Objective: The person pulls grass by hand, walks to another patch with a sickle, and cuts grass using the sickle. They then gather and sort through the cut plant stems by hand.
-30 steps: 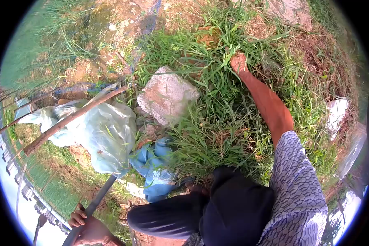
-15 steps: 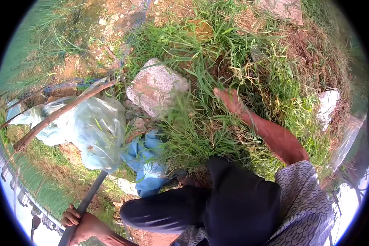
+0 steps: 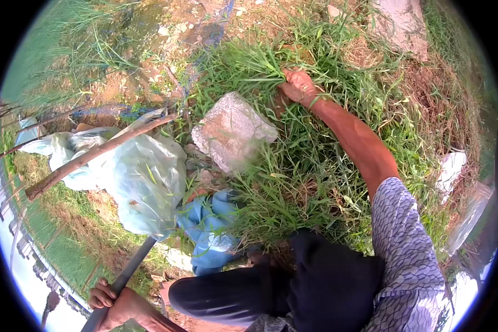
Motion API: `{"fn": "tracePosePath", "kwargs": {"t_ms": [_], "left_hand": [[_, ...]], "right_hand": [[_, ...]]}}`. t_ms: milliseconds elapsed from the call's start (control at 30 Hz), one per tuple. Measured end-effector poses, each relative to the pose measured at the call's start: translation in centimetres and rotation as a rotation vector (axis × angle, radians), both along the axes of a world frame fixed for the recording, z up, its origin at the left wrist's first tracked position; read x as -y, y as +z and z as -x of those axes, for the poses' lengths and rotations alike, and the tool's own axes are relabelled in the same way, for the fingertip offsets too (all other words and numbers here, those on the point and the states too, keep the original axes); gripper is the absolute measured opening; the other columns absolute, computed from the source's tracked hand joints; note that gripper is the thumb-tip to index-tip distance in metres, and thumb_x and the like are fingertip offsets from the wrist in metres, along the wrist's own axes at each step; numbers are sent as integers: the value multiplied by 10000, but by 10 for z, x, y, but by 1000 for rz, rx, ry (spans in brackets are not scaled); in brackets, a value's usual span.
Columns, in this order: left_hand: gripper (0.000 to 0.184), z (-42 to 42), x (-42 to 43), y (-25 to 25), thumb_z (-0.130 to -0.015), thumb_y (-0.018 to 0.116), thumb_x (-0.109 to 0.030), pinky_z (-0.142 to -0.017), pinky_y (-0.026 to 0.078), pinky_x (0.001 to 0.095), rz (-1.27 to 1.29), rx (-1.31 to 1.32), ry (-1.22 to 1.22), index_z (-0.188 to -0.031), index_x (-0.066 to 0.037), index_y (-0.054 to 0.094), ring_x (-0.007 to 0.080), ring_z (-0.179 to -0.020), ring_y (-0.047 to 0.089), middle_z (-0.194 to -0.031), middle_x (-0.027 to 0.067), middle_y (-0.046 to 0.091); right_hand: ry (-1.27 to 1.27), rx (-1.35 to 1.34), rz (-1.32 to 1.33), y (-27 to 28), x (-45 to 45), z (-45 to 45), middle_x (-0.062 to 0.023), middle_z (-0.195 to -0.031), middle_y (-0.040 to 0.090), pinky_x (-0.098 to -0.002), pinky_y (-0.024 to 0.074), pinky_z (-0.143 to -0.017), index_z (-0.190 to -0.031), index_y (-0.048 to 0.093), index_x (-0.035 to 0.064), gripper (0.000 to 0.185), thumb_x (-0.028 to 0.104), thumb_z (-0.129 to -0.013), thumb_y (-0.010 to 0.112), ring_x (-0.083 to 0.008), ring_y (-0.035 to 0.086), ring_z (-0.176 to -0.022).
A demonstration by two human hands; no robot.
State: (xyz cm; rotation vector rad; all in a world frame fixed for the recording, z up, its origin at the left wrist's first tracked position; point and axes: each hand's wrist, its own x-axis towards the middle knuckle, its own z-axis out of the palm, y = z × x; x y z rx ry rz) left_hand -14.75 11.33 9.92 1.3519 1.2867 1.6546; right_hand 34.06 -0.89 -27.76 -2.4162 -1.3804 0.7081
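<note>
Spreading across the middle and over to two o'clock is a thick patch of green and dry grass [image 3: 315,182]. The wearer's dark trousers [image 3: 337,276] fill six o'clock, and a patterned sleeve [image 3: 404,238] stands at four. A cloudy plastic bag [image 3: 149,193] lies at nine o'clock, with a brown stick [image 3: 94,152] slanting across it towards ten. At seven o'clock is a crumpled blue bundle [image 3: 213,238], perhaps cloth. A pale, rough stone [image 3: 227,124] sits just off centre, towards eleven.

A grey pole [image 3: 133,268] slants in from between seven and eight o'clock, its upper end meeting the bag's lower edge. The left hand [image 3: 119,305] is wrapped around its lower part.

At one o'clock, the right hand [image 3: 300,87] is closed, fingers pinching a tuft of grass [image 3: 263,63] near its base. The tuft lies on the hand's ten o'clock side, its blades fanning out that way, their long axis pointing roughly away from the wrist; whether it is rooted cannot be told. The stone is near this hand, at its eight o'clock. The right hand touches the tuft; the left is well apart.
</note>
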Motion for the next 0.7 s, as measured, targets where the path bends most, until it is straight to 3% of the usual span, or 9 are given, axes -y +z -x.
{"fn": "tracePosePath", "kwargs": {"t_ms": [100, 133, 233, 333, 433, 533, 600, 667, 700], "left_hand": [[634, -2, -1, -2, -847, 232, -684, -594, 369, 336, 18, -7, 13, -634, -107, 388, 143, -427, 276, -500, 11, 270], [644, -2, 0, 0, -846, 216, -689, -593, 371, 338, 17, -34, 27, -631, -106, 388, 145, -424, 281, -494, 12, 269], [642, 3, -1, 0, -843, 220, -689, -591, 370, 337, 22, -10, 1, -623, -110, 388, 145, -420, 285, -488, 9, 270], [635, -1, 0, 1, -846, 215, -679, -589, 369, 333, 7, -2, 46, -618, -112, 389, 143, -419, 285, -490, 9, 274], [651, 11, -6, 4, -850, 193, -689, -592, 371, 334, 4, -48, -3, -614, -113, 384, 145, -418, 288, -488, 10, 269], [677, 23, 1, 3, -842, 175, -718, -595, 372, 336, 53, -62, 4, -612, -115, 378, 145, -422, 293, -485, 15, 268], [693, 22, -7, -6, -835, 161, -734, -590, 369, 341, 8, -32, 26, -610, -114, 372, 144, -426, 277, -483, 17, 262], [725, 24, -3, -12, -812, 162, -772, -580, 360, 343, -4, -59, 43, -624, -105, 376, 146, -435, 250, -495, 17, 257], [727, 22, -1, -9, -811, 164, -772, -583, 358, 342, 8, -103, 50, -628, -101, 378, 147, -440, 253, -501, 19, 260]], "right_hand": [[-413, -247, -185, -23, -7, 10, -92, -781, 639, -316, 492, -678, -959, 603, 12, 358, 340, -835, 673, -243, 584, -677], [-566, -742, -705, -25, -13, 14, -50, -694, 597, -299, 455, -597, -900, 606, 27, 355, 380, -872, 638, -174, 551, -613], [-1206, -1015, -539, -23, -22, 2, -44, -716, 598, -290, 415, -557, -960, 580, 16, 379, 375, -865, 654, -145, 497, -581], [-1188, -931, -481, -29, -15, 2, -20, -692, 563, -299, 410, -570, -1014, 570, 38, 348, 335, -861, 665, -141, 466, -572], [-1295, -1161, -716, 14, 5, 28, 19, -601, 471, -270, 315, -446, -736, 556, 78, 338, 379, -873, 628, -117, 368, -469], [-651, -1045, -190, 90, 110, 110, -97, -853, 571, -342, 429, -657, -1107, 543, 55, 395, 395, -908, 574, -167, 520, -708], [-159, -848, 100, 76, 161, 126, -164, -1081, 609, -399, 484, -837, -1340, 465, 58, 541, 373, -913, 576, -218, 604, -920], [-281, -757, 119, 118, 117, 82, -183, -1170, 560, -430, 435, -975, -1320, 438, 19, 538, 311, -897, 596, -280, 542, -1107], [-225, -539, 93, 115, 92, 63, -170, -1126, 540, -423, 458, -906, -1265, 467, 21, 510, 308, -871, 617, -291, 556, -1043]]}}
